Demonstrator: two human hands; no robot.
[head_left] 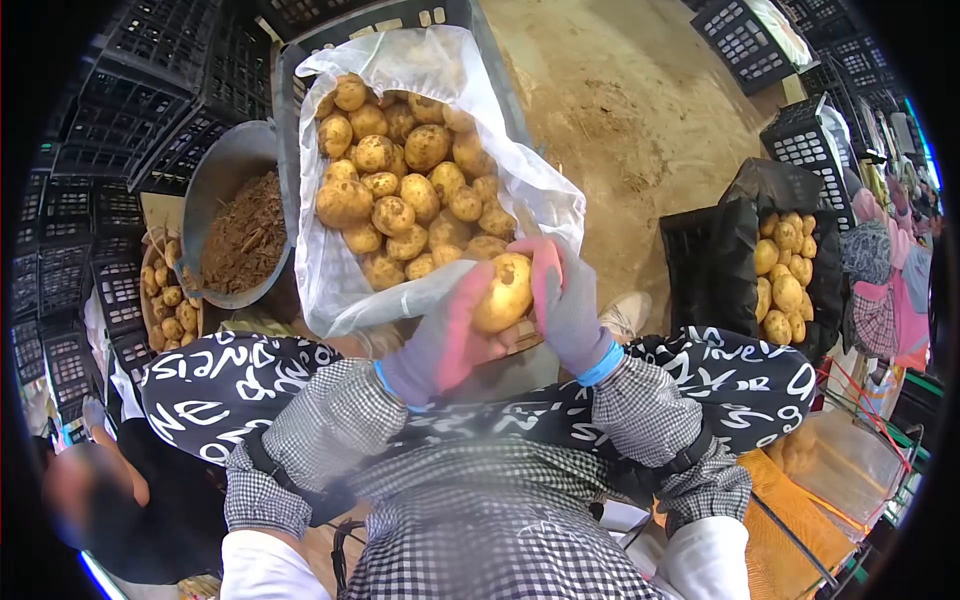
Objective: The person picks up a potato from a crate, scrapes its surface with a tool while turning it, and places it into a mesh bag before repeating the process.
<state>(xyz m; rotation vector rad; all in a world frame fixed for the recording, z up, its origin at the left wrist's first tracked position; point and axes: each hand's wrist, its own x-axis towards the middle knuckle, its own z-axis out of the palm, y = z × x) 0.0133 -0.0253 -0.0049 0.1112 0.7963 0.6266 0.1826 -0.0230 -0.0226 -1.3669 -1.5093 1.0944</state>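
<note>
"Potato (pixel 503 292) in the grip, then?"

"Yes, clasped between two gloved hands: the left hand (pixel 442 335) cups one flank, the right hand (pixel 563 298) presses the other."

"How does it sit against the lined crate (pixel 507 95)?"

"Just by the crate's near edge, toward the right corner. Its long axis seems to point roughly at the crate, leaning a little right. The heaped potatoes (pixel 400 190) lie beyond, ahead and left of the grip. I judge the right fingertips slightly nearer them."

"And around the crate?"

"A bucket (pixel 236 150) of brown, crumbly stuff (pixel 248 230) close on its left; well to its right, across the floor (pixel 590 120), a black crate (pixel 700 255) with more potatoes."

"What can't you make out?"

"The potato's underside, and whether it touches the white liner (pixel 540 195), which veils the heap's near edge. Something brown just below the grip is too covered to name. Behind the crate's left near corner, another person (pixel 150 510) is blurred and partly cut off."
</note>
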